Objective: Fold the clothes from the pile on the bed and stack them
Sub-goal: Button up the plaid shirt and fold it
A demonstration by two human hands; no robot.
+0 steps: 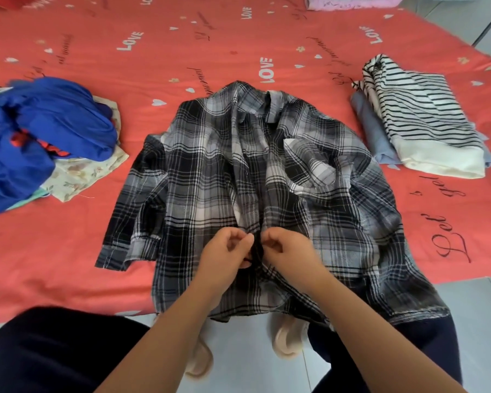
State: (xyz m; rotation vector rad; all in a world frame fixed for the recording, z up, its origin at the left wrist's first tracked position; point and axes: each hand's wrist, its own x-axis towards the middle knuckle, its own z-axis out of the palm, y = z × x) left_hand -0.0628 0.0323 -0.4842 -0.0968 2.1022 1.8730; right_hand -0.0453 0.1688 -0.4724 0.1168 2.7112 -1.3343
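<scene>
Nearest: left hand [227, 252] and right hand [288, 249] are meeting at the shirt's [210, 171] front opening near the hem. Both are pinching the two front edges with curled fingers, probably doing up a button. The shirt is lying front-up and spread on the bed [182, 52], its hem hanging over the near edge toward the floor.

Risks:
- The overhanging hem is pulling on the shirt, so it could slide off once the hands let go.
- The front is lying wrinkled and both sleeves bunched; folding it like this bakes in creases.

The unfolded pile [46, 123] is sitting left of the shirt, the folded stack [420, 117] right, both apart from it.

Writing: "LOVE" is repeating across the sheet in white. The black cursive is only partly readable, maybe "girl". No garment labels are showing.
</scene>
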